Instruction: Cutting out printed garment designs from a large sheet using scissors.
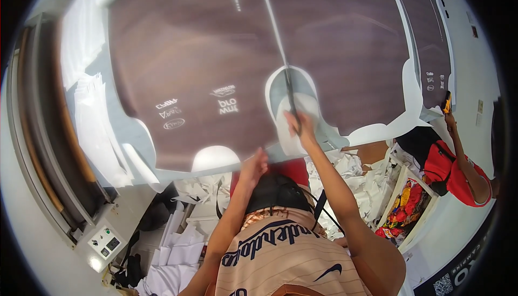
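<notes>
A large printed sheet of dark brown panels with white margins (386,130) covers the table in front of me. In my right hand (303,128) is a long, slim, dark tool that looks like scissors (290,88). Its tip points away from me, at the lower end of the white strip between two panels. Around it lies a rounded white and grey cut-out area (310,86). My left hand (254,167) is at the sheet's near edge, left of the tool, with its fingers curled in. Whether it pinches anything is hidden.
Long rolls (40,118) stand in a machine at the left. Stacked white paper (97,128) lies at the table's left end. Crumpled paper scraps (350,182) and a wooden bin of colourful scraps (407,204) are below. At the right, another person's hand (450,120) holds an orange-and-black tool (447,103).
</notes>
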`<action>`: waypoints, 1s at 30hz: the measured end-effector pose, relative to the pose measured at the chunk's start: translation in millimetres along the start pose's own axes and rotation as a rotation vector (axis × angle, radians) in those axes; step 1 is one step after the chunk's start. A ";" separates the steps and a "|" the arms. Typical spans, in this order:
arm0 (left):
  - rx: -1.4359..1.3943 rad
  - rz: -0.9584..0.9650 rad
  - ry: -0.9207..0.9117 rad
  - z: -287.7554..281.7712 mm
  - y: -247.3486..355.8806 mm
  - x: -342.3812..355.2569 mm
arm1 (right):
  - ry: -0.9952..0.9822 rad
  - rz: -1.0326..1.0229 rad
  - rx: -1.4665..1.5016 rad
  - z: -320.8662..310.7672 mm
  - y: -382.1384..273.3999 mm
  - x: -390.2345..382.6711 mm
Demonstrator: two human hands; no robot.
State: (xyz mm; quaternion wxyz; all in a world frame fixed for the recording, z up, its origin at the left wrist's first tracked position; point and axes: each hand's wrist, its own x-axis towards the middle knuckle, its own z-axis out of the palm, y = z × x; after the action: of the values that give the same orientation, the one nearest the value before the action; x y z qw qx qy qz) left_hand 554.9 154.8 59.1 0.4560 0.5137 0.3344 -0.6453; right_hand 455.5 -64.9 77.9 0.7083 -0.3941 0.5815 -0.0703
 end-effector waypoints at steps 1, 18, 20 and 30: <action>-0.001 0.002 0.003 0.4 -3.3 1.4 | -0.004 0.001 0.000 2.2 0.3 -0.3; -0.198 0.187 0.081 9.5 -29.7 2.7 | 0.035 -0.113 -0.018 -0.6 -46.9 27.4; -0.188 0.193 0.078 10.2 -30.9 3.7 | 0.023 -0.100 -0.022 1.4 -58.7 38.4; -0.205 0.176 0.082 14.4 -25.3 7.3 | 0.056 -0.168 -0.024 14.5 -129.6 104.5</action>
State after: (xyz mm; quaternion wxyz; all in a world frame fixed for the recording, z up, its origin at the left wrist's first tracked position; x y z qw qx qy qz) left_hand 525.7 149.2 54.7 0.5467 0.5178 0.3708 -0.5436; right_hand 547.5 -204.4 80.7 0.6786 -0.4478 0.5668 -0.1331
